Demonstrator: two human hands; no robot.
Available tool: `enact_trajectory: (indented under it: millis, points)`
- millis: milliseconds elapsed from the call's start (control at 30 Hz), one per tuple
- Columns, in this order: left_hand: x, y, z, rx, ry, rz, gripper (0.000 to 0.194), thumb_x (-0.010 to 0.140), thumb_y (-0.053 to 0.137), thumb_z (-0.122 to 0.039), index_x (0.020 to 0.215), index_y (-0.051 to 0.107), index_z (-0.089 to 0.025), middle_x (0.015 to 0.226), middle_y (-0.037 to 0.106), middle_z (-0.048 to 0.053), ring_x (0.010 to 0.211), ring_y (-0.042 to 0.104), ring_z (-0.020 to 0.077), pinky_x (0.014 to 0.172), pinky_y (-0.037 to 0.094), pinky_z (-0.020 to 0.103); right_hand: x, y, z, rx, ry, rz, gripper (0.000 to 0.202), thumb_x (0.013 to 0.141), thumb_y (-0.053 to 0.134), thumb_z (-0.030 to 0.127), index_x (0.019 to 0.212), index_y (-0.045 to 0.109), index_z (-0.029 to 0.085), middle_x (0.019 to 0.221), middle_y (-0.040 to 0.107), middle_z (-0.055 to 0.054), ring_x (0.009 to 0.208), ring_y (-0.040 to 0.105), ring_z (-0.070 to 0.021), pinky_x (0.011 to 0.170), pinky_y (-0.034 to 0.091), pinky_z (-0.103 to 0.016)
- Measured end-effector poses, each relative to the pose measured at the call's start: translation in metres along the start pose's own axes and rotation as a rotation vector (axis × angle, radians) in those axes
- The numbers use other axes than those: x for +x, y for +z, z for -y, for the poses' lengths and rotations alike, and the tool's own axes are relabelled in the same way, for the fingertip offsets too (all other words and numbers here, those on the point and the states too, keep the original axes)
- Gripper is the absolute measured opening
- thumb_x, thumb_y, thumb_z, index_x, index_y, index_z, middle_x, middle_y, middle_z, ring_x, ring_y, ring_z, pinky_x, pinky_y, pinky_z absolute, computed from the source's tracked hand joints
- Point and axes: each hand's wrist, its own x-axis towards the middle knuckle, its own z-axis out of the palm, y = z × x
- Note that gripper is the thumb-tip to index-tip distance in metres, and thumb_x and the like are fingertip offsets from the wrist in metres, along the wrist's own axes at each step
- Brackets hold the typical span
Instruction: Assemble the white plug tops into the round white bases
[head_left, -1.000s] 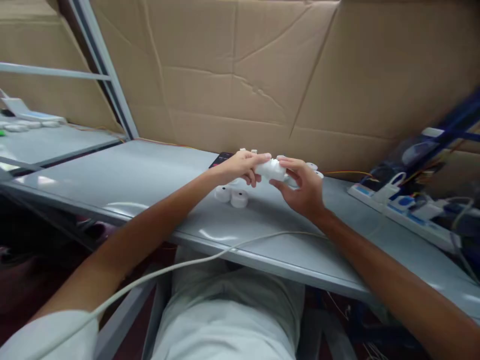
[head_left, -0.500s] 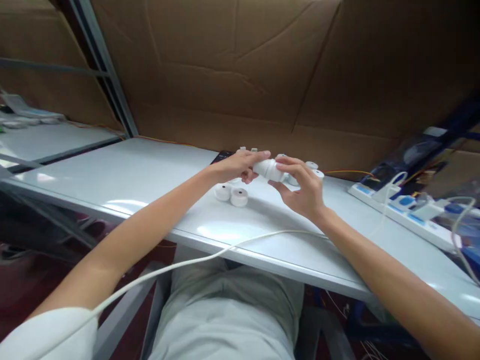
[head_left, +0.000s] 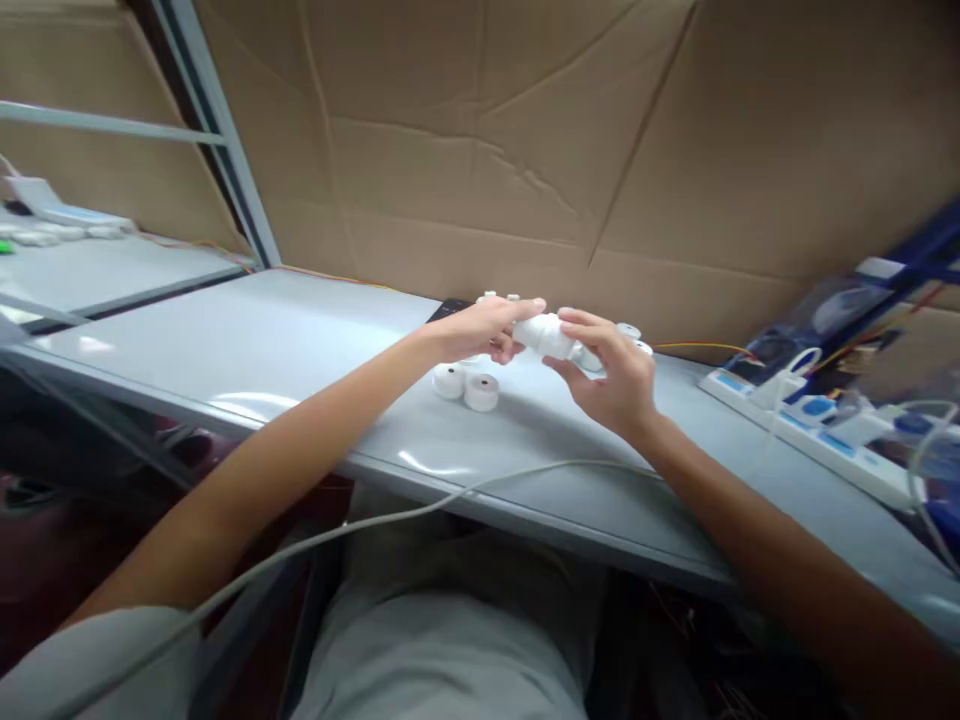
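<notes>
A white, rounded cylindrical piece [head_left: 546,335] is held tilted above the table between my two hands. My left hand [head_left: 491,330] is closed around its left end, the thumb lying along the top. My right hand [head_left: 611,375] grips the right end, thumb below and fingers above. Two short white cylinders stand side by side on the table below: a left one [head_left: 448,381] and a right one [head_left: 482,392], which has a dark spot on top. More white pieces [head_left: 628,331] are behind my right hand, partly hidden. What kind of part these are is not clear.
A black flat item [head_left: 450,309] lies behind my left hand. A white power strip [head_left: 810,430] with plugs runs along the right side. The pale cable [head_left: 465,492] crosses the table's front edge. A cardboard wall [head_left: 465,180] stands behind, with a metal frame [head_left: 225,130] at left.
Both hands still hold the white piece at nearly the same place. It seems turned slightly, and the groove around its middle shows less. The view has shifted a little and the cardboard looks brighter.
</notes>
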Motion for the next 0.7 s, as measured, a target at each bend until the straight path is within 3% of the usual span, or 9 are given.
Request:
enact_trajectory:
  millis: [200,400,533,700]
  points:
    - [0.004,-0.003,0.004,-0.131,-0.056,0.019,0.045,0.091,0.08,-0.053,0.076,0.059,-0.017,0.058,0.048,-0.002,0.046,0.043,0.0063,0.039,0.026,0.019,-0.001,-0.001,-0.001,-0.048,-0.056,0.026,0.023,0.097,0.076,0.036,0.119,0.073,0.035,0.132,0.08,-0.007,0.123,0.076,-0.0332,0.108,0.061,-0.054]
    - [0.003,-0.001,0.003,-0.131,-0.125,-0.003,0.042,0.1,0.07,-0.051,0.079,0.059,-0.017,0.057,0.047,-0.003,0.043,0.038,0.0044,0.038,0.02,0.016,-0.002,-0.001,-0.003,0.01,-0.112,0.054,0.024,0.097,0.074,0.027,0.12,0.074,0.036,0.133,0.079,-0.006,0.124,0.076,-0.0321,0.111,0.06,-0.055]
    - [0.005,-0.003,0.009,-0.094,-0.076,0.025,0.046,0.093,0.076,-0.057,0.081,0.062,-0.016,0.061,0.054,-0.001,0.047,0.047,0.0065,0.043,0.034,0.018,-0.002,0.0,-0.002,0.007,-0.008,0.049,0.028,0.091,0.082,0.034,0.118,0.074,0.033,0.131,0.079,-0.008,0.122,0.076,-0.0349,0.107,0.062,-0.056]
    - [0.005,-0.009,0.015,-0.064,-0.001,0.101,0.049,0.086,0.083,-0.062,0.094,0.069,-0.015,0.079,0.069,0.003,0.064,0.066,0.0123,0.067,0.056,0.028,-0.005,0.004,-0.003,0.134,0.153,-0.007,0.044,0.084,0.089,0.037,0.123,0.072,0.025,0.121,0.08,-0.011,0.112,0.079,-0.0333,0.094,0.069,-0.052]
